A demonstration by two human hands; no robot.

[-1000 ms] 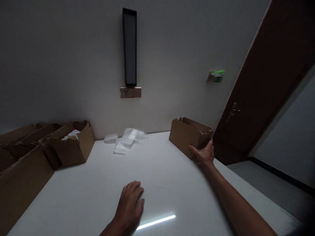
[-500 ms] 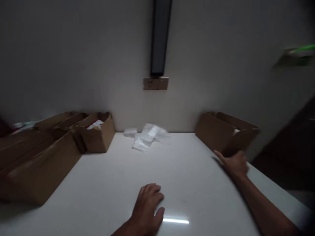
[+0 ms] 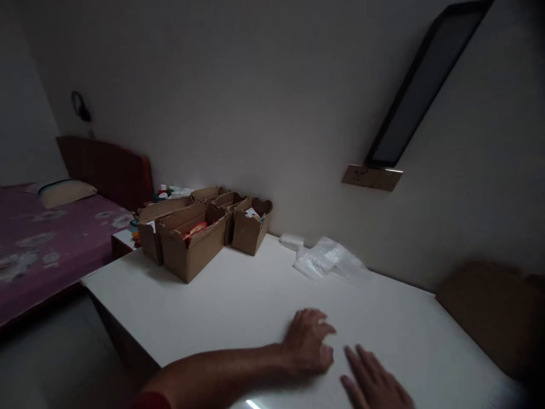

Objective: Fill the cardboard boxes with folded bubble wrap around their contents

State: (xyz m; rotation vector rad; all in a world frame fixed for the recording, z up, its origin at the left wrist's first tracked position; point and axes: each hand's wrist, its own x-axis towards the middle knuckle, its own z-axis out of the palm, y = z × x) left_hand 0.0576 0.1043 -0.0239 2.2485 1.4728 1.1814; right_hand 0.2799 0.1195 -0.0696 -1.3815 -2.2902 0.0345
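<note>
Over the worktop [image 3: 230,309], nothing held: left hand [image 3: 305,343], fingers curled, thumb apart; right hand [image 3: 377,386], fingers outstretched, thumb apart too! Clear plastic wrap [image 3: 321,258] lies beyond, by the wall [image 3: 264,113]; flimsy-looking, so a light touch should suit.

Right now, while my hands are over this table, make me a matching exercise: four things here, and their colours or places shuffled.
Things:
1. Left hand
2. Plastic wrap
3. Bedspread
4. Lone cardboard box

Colours or places:
A. Purple with pale flowers
B. Brown, at the picture's right edge
C. Close to the right hand
D. Whitish, see-through

Pairs: 1-C, 2-D, 3-A, 4-B
</note>
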